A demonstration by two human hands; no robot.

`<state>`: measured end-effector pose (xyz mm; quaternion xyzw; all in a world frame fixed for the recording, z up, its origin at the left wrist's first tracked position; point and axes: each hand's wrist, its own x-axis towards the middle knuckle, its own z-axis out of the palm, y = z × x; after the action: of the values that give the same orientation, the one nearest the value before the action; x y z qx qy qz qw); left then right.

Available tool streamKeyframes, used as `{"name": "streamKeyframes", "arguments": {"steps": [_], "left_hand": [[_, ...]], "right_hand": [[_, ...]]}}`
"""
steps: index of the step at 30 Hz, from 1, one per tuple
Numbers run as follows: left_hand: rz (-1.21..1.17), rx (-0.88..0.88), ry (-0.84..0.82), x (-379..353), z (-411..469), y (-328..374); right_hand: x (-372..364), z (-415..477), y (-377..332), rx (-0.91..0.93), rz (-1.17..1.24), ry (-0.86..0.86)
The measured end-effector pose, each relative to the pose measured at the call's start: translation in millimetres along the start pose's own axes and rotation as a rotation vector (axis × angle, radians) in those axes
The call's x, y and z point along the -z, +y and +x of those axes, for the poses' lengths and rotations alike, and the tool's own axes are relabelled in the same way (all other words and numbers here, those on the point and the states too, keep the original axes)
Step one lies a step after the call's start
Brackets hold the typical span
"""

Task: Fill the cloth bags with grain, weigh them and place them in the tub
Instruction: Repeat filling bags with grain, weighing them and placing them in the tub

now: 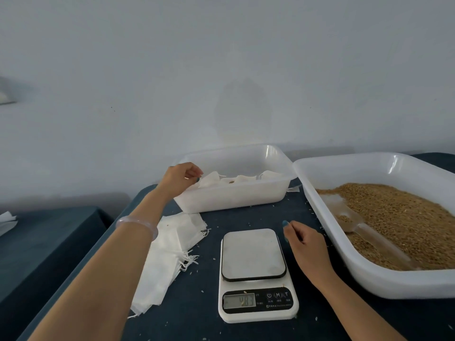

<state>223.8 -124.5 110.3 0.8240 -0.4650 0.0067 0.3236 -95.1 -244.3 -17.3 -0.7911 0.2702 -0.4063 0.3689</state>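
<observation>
Dark blue cloth covers the table (197, 303), speckled with stray kernels. The biggest thing on it is the wide white tub (317, 212) at my right, its floor heaped with brown grain (394, 217). Behind the middle of the table, against the pale wall, sits the smaller translucent tub (234, 198), and filled cloth bags (241, 178) lie in a row along its bottom. In front of that tub, nearest to me, stands the white kitchen scale (253, 254), its platform bare and its display lit. To the left of the scale a fanned stack of empty cloth bags (167, 254) lies flat, the drawstrings trailing toward the scale. A clear plastic scoop (364, 230) rests in the grain, handle pointing toward me, some grain in its bowl. My left hand (181, 175) reaches to the near-left corner of the smaller tub, fingers curled at the edge of the leftmost filled bag (209, 179); from here I cannot tell whether they pinch the cloth or only hover at it. My right hand (305, 242) hangs between the scale and the grain tub, fingers loosely curled and holding nothing. A pale bangle (138, 223) circles my left wrist.
</observation>
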Motion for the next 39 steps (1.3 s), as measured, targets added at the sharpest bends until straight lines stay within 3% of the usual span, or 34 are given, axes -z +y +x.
{"name": "streamKeyframes", "arguments": {"steps": [3, 6, 8, 11, 13, 20, 27, 31, 39], "left_hand": [[0.012, 0.014, 0.023, 22, -8, -8], [0.070, 0.062, -0.079, 48, -23, -17], [0.237, 0.125, -0.276, 61, -34, -22], [0.509, 0.300, -0.777, 60, -59, -26], [0.583, 0.348, -0.937, 48, -76, -33], [0.589, 0.177, -0.753, 28, -104, -57], [0.238, 0.243, -0.621, 46, -104, -71], [0.219, 0.242, -0.491, 49, -103, -75], [0.192, 0.287, -0.415, 42, -107, -72]], "right_hand": [[0, 0, -1, -0.002, 0.009, 0.000], [0, 0, 0, -0.021, 0.010, -0.004], [1, 0, 0, -0.031, 0.014, -0.004], [1, 0, 0, -0.029, 0.011, -0.008], [0, 1, 0, -0.027, 0.015, -0.009], [2, -1, 1, -0.011, 0.013, -0.002], [2, -1, 0, -0.013, 0.023, 0.002], [2, -1, -1, -0.021, 0.018, -0.003], [2, -1, -1, -0.030, 0.012, -0.012]]}}
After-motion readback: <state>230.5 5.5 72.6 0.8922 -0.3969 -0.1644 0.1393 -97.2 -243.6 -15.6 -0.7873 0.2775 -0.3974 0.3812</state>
